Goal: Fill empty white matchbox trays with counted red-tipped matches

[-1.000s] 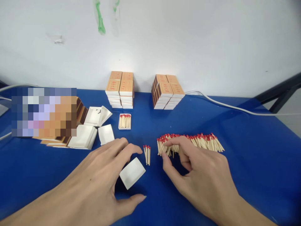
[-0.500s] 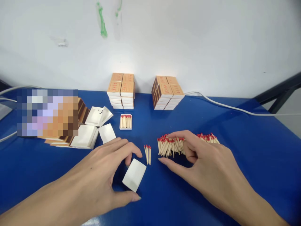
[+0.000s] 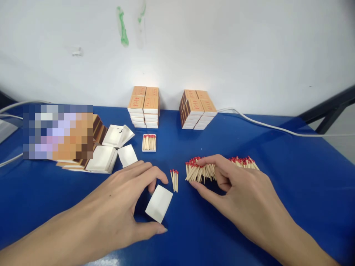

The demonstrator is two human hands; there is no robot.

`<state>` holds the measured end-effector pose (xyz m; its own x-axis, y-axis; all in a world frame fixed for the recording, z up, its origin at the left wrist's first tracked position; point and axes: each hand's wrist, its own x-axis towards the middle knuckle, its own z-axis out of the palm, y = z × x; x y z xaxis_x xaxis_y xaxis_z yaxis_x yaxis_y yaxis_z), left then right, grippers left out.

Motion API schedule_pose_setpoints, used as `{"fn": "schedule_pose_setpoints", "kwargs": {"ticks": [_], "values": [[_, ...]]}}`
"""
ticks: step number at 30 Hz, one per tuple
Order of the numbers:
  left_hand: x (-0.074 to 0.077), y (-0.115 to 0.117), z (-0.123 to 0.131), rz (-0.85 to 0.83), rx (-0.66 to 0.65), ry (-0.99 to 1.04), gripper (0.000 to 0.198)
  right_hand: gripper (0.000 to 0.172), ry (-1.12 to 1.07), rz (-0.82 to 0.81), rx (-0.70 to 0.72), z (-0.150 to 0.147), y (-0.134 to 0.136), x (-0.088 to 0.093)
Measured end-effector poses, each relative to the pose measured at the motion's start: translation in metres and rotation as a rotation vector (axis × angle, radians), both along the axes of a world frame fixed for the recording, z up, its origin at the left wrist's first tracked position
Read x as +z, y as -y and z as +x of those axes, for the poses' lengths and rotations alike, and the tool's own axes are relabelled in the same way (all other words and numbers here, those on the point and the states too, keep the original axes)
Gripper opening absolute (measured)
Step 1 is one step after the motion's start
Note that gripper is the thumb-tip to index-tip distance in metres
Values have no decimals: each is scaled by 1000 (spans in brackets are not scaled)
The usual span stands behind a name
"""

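My left hand (image 3: 122, 207) curves around a small white matchbox tray (image 3: 159, 203) lying upside down on the blue table (image 3: 291, 192), thumb at its near corner and fingers at its far edge. My right hand (image 3: 238, 195) rests on a long heap of red-tipped matches (image 3: 199, 170), thumb and forefinger pinching at its left end. A small bunch of matches (image 3: 174, 180) lies apart between the tray and the heap.
Two stacks of orange matchboxes (image 3: 144, 107) (image 3: 195, 109) stand by the white wall. A filled tray of matches (image 3: 149, 142) lies in front of them. Empty white trays (image 3: 113, 147) and more boxes sit at the left. A grey cable (image 3: 277, 127) runs along the back right.
My left hand turned the white tray and shifted its grip. My right hand slid over the left end of the match heap and closed its thumb and forefinger on it.
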<state>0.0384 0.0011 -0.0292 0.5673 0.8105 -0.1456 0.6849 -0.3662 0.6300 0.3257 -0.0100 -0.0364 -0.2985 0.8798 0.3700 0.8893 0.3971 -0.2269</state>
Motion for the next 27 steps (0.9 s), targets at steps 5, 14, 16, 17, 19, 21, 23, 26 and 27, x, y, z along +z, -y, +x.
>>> {"fn": "schedule_pose_setpoints", "kwargs": {"ticks": [5, 14, 16, 17, 19, 21, 23, 26, 27], "values": [[3, 0, 0, -31, 5, -4, 51, 51, -29, -31, -1, 0, 2, 0], [4, 2, 0, -13, -8, -12, 55, 36, -71, -46, 12, 1, 2, 6], [4, 2, 0, -6, -13, -15, 57, 31, -93, -31, 7, 1, 3, 7], [3, 2, 0, -4, -13, -16, 57, 28, -104, -26, 13, 1, 3, 7], [3, 2, 0, -7, -16, -9, 56, 23, -131, -21, 47, -2, 4, 7], [2, 2, 0, -22, -6, -12, 52, 21, -156, -51, 105, -8, 6, 3], [3, 3, -1, -35, 4, -25, 50, 19, -170, -88, 155, -15, 8, -2], [4, 4, -1, -40, 11, -55, 49, 16, -171, -93, 169, -22, 9, -8], [4, 4, -1, -38, 9, -60, 49, 17, -173, -89, 165, -23, 9, -8]]}}
